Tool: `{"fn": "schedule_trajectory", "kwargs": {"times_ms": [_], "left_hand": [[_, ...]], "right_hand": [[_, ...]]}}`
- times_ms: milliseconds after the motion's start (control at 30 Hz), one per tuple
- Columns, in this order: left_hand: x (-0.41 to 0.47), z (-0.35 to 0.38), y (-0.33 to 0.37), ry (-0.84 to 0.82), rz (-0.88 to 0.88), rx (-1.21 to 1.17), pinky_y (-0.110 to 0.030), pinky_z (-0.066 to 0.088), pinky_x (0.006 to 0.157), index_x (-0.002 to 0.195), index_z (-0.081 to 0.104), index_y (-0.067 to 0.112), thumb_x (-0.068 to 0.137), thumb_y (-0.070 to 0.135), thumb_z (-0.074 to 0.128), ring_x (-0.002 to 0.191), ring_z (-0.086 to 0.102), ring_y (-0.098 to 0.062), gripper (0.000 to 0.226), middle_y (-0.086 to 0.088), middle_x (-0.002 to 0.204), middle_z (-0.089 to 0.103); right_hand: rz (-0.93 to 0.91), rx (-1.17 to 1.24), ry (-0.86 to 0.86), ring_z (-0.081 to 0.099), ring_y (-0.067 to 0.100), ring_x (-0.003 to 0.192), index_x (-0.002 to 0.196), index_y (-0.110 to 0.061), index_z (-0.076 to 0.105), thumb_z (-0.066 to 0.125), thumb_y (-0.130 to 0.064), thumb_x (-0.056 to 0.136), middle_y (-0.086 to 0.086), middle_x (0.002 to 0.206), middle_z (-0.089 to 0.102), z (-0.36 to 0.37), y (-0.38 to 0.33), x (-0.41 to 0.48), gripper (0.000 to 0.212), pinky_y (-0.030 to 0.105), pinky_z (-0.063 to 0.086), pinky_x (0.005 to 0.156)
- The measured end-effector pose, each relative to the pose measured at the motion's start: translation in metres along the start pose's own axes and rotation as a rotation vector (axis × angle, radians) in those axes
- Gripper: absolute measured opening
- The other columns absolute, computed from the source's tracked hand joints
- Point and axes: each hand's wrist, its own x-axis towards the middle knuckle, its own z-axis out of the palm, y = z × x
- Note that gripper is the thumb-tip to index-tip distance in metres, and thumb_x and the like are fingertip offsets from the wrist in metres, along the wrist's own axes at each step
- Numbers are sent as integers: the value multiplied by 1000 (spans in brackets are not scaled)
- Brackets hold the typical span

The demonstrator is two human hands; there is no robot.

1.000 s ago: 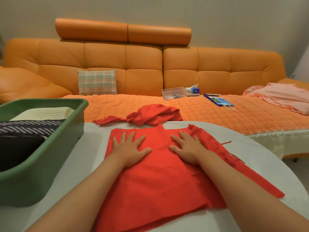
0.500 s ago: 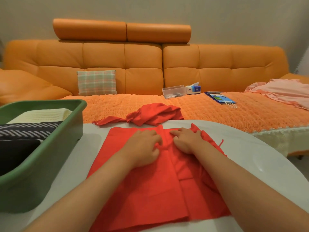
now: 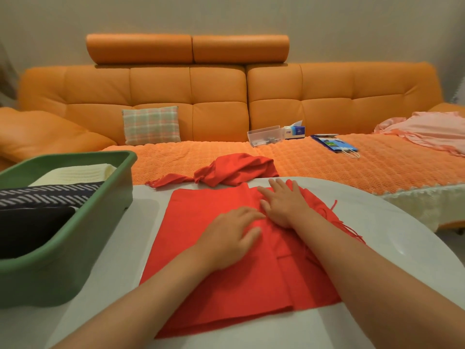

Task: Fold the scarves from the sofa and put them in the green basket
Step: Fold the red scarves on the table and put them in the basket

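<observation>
Scarf (image 3: 214, 273), red, lies partly folded flat on the table (image 3: 377, 248) in front of me, fringe (image 3: 352, 230) trailing off its right edge. I see my left hand (image 3: 231, 239) palm-down on its middle, fingers loosely extended and gripping nothing. My right hand (image 3: 284, 206) lies just beside it, fingers straight and spread, pressing the cloth. A red heap (image 3: 236, 170) sits bunched on the sofa (image 3: 219, 102) at the table's far edge. At left the basket (image 3: 100, 205) holds folded scarves (image 3: 50, 197).

A flat scarf (image 3: 214, 268) lies on the bench (image 3: 392, 260) at lower centre, with the left hand (image 3: 230, 239) and right hand (image 3: 283, 204) resting on it. At left sits the basket (image 3: 75, 250), folded scarves (image 3: 50, 195) inside. Behind, bunched cloth (image 3: 236, 168) lies on the sofa (image 3: 219, 96).
</observation>
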Motion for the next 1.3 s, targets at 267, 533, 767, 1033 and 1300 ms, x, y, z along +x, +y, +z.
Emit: {"fn": "schedule_trajectory", "kwargs": {"times_ms": [267, 533, 767, 1033, 1300], "left_hand": [[-59, -26, -29, -302, -418, 295, -52, 7, 121, 154, 18, 43, 99, 61, 30, 152, 5, -16, 59, 10, 165, 9], [-106, -66, -54, -429, -470, 328, -55, -7, 120, 151, 7, 54, 86, 80, 26, 152, -6, -16, 73, 10, 166, -3], [-69, -52, -7, -147, -343, 421, -40, 25, 115, 137, 47, 29, 89, 28, 49, 141, 33, -21, 48, 2, 152, 37], [-31, -8, 55, -411, -92, 195, -40, 26, 117, 147, 38, 43, 86, 55, 61, 144, 28, -18, 67, 4, 157, 29], [-18, -12, 44, -346, -113, 51, -39, 34, 112, 134, 54, 43, 85, 55, 57, 126, 43, -13, 51, 7, 135, 50]], "right_hand": [[-111, 210, -34, 23, 24, 149, 152, -26, 35, 35, -42, 104, 10, 163, 23, -32, -50, -53, 51, 46, 26, 118], [-89, 138, -171, 12, 22, 152, 156, -27, 23, 34, -40, 104, 7, 165, 14, -34, -52, -133, 55, 52, 17, 120], [243, 145, -150, 25, 32, 144, 149, -34, 34, 55, -39, 88, 12, 157, 22, -59, -22, -157, 65, 50, 31, 110], [413, 286, 377, 53, 31, 107, 115, -23, 72, 51, -8, 91, 8, 110, 57, -82, 23, -142, 35, 37, 47, 79], [477, -247, 26, 26, 35, 139, 135, -23, 53, 45, -20, 93, 13, 147, 38, -64, 76, -141, 42, 54, 21, 113]]}}
